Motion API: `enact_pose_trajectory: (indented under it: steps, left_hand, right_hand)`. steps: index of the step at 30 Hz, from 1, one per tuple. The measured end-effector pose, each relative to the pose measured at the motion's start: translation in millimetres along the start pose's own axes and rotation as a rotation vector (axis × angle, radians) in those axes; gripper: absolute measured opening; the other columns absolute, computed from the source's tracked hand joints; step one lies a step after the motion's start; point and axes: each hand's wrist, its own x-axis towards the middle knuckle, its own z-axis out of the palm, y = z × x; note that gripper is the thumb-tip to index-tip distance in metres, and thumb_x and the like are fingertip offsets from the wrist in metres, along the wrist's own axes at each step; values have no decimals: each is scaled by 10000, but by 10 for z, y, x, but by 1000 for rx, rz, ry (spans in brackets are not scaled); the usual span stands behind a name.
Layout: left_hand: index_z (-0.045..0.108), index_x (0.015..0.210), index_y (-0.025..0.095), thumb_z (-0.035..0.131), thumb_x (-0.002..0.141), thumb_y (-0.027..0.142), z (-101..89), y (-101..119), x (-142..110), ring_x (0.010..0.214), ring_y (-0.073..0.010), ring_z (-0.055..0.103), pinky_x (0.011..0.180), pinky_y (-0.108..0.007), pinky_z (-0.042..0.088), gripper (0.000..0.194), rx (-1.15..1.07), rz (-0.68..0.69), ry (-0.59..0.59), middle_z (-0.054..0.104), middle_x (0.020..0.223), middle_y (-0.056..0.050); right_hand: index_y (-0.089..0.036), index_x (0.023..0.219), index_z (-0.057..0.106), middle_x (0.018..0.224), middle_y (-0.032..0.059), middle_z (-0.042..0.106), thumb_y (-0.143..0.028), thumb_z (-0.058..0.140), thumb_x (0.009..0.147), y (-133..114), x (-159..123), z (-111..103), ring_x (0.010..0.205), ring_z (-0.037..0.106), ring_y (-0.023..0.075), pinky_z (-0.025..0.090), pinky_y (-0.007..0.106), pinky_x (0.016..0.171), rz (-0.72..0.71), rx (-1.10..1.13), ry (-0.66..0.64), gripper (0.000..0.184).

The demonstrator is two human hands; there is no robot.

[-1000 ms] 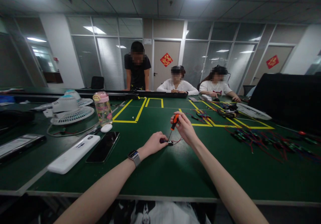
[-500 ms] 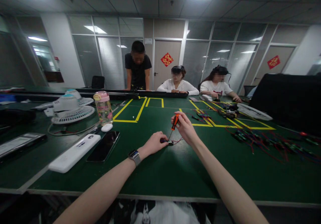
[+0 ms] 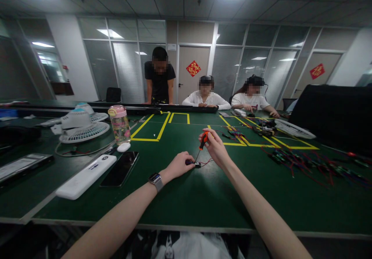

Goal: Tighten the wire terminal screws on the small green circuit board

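Note:
My right hand (image 3: 215,147) is closed round the orange and black handle of a screwdriver (image 3: 204,138), held at a tilt. Its thin shaft points down to a small wired circuit board (image 3: 197,165) on the green table. With fingers curled at the board's left end, my left hand (image 3: 179,164) grips it against the table; a dark part shows between thumb and fingers. Red and dark wires (image 3: 207,161) run from the board to the right, below my right hand. Exactly where the screwdriver tip touches is too small to make out.
Several wired boards (image 3: 302,160) lie heaped at right, and more (image 3: 234,133) sit by the yellow tape. To the left are a black phone (image 3: 120,170), a white power bank (image 3: 86,177), a bottle (image 3: 119,125) and a fan (image 3: 84,133). Three people are across the table.
The screwdriver handle has shifted very slightly in my right hand. My left hand and the circuit board stay in place.

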Motion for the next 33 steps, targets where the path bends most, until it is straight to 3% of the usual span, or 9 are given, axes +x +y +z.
enact_pose_trajectory:
  steps: [7,13,24,33]
  left_hand:
    - [749,928,194,651,888,324,-1,-6,-4,869,-186,603,773,-285,454,167,-2,3,-1,638,941,-38]
    - [750,909,187,662,881,296,21,-26,9,851,-178,606,776,-278,459,143,-2,10,5,643,926,-43]
    - [751,925,193,654,881,327,22,-46,11,859,-183,611,763,-286,467,171,-5,15,9,642,941,-45]
    - [737,940,186,644,873,293,-3,0,-4,877,-190,611,770,-293,468,157,5,29,1,650,948,-45]
  right_hand:
    - [-272,867,712,764,-28,655,-447,836,666,9,6,-28,722,586,138,474,294,731,-29,-37,11,294]
    - [-273,982,713,842,7,702,-475,792,716,-12,-4,-18,810,635,164,484,318,790,9,-12,-37,344]
    - [-253,823,703,794,-12,633,-466,812,683,-25,-13,-2,732,552,145,486,300,759,-54,-79,17,277]
    - [-273,921,692,827,5,679,-512,750,742,-18,-23,26,779,617,167,497,327,785,-22,-33,-28,304]
